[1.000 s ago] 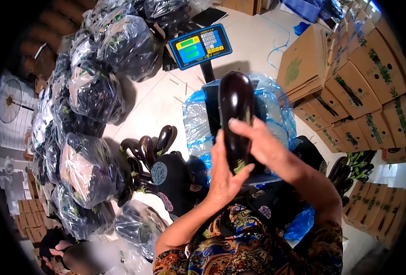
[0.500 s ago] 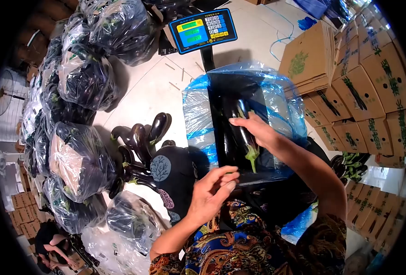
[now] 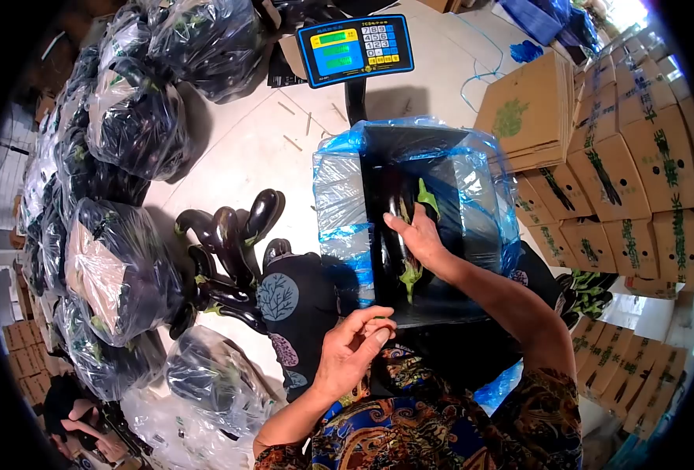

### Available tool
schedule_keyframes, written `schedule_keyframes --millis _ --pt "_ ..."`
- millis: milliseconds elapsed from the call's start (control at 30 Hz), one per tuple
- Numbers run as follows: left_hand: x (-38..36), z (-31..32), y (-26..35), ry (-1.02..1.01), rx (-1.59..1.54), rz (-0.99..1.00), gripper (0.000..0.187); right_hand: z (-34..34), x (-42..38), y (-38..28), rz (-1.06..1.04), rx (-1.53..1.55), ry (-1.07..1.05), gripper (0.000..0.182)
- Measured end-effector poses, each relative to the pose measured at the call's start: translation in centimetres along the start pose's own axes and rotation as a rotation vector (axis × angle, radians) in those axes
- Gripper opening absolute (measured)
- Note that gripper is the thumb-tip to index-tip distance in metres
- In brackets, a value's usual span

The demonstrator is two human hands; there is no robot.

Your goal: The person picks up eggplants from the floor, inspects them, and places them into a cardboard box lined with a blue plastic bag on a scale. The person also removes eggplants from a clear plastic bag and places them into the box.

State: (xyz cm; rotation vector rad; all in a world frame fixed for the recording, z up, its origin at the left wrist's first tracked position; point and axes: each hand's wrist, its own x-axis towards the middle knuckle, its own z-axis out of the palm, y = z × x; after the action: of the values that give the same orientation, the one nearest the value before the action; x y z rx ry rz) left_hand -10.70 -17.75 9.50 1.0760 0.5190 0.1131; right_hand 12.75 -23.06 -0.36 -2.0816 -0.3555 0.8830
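A box (image 3: 452,315) lined with a dark inner sheet and a blue-and-clear plastic bag (image 3: 339,200) stands before me. Inside it, my right hand (image 3: 419,239) grips a dark purple eggplant (image 3: 398,254), whose green stem points toward me. Another eggplant's green stem (image 3: 425,194) shows just beyond my fingers. My left hand (image 3: 351,348) is closed at the near left corner of the box, fingertips curled against the thumb. Whatever it may pinch there is hidden.
Behind the box rises a scale display (image 3: 355,51). Loose eggplants (image 3: 229,235) lie on the floor to the left, beside large clear bags of eggplants (image 3: 124,266). Printed cartons (image 3: 629,172) are stacked on the right, with flat cardboard (image 3: 523,110) near them. Another person (image 3: 88,423) is at lower left.
My right hand has shifted slightly left and down in the box with the eggplant, and a second green stem now shows beyond it. My left hand stays near the corner, its fingers curled tighter.
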Motion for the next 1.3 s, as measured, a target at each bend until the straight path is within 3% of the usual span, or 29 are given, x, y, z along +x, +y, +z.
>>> schedule_keyframes --millis 200,433,533,567,633,733,833,900,967,1000,1100,1167,1233,1300 --pt "0.2 -0.2 0.1 -0.002 0.002 0.002 0.028 1.1 0.3 0.5 -0.009 -0.114 0.059 0.091" --pt "0.3 -0.6 -1.2 -0.034 0.060 -0.011 0.028 -1.0 0.1 1.6 0.046 0.041 0.118 0.087" --pt "0.6 -0.4 -1.0 -0.041 0.119 -0.012 0.028 2.3 1.9 4.5 -0.089 -0.195 0.333 0.092" --pt "0.6 -0.4 -0.9 -0.039 0.143 -0.009 0.027 2.6 1.7 4.0 -0.062 -0.318 0.340 0.091" --pt "-0.1 -0.6 -0.5 -0.026 0.113 -0.013 0.028 2.7 2.1 5.0 -0.272 -0.450 0.409 0.089" --pt "-2.2 -1.4 0.8 -0.043 0.113 0.036 0.028 2.1 2.9 7.1 -0.385 -0.541 0.459 0.088" --pt "-6.0 -4.1 0.5 -0.003 -0.015 0.013 0.032 1.8 2.6 6.8 -0.332 -0.536 0.433 0.085" --pt "-9.8 -7.5 -0.2 0.162 -0.135 -0.066 0.031 1.6 2.5 7.1 -0.322 -0.684 0.451 0.083" --pt "-13.0 -11.0 -3.4 0.402 -0.298 0.028 0.024 0.6 1.9 3.3 -0.181 -0.651 0.329 0.082" --pt "-14.7 -12.8 -5.8 0.604 -0.267 0.021 0.019 0.0 2.4 3.7 -0.329 -0.689 0.384 0.082" --pt "-21.2 -19.1 -15.9 1.121 -0.164 -0.139 0.010 -3.7 6.6 4.0 -0.465 -0.699 0.249 0.069" --pt "-25.4 -22.8 -22.3 1.276 -0.064 -0.370 0.012 -4.4 5.6 1.3 -0.470 -0.528 0.173 0.062" --pt "-29.6 -26.7 -29.7 1.361 0.115 -0.439 0.015 -3.9 2.8 -3.1 -0.279 -0.304 -0.064 0.056" --pt "-32.5 -29.5 -33.8 1.423 0.972 -0.480 0.033 -3.3 2.5 -3.5 -0.343 -0.288 -0.137 0.055"
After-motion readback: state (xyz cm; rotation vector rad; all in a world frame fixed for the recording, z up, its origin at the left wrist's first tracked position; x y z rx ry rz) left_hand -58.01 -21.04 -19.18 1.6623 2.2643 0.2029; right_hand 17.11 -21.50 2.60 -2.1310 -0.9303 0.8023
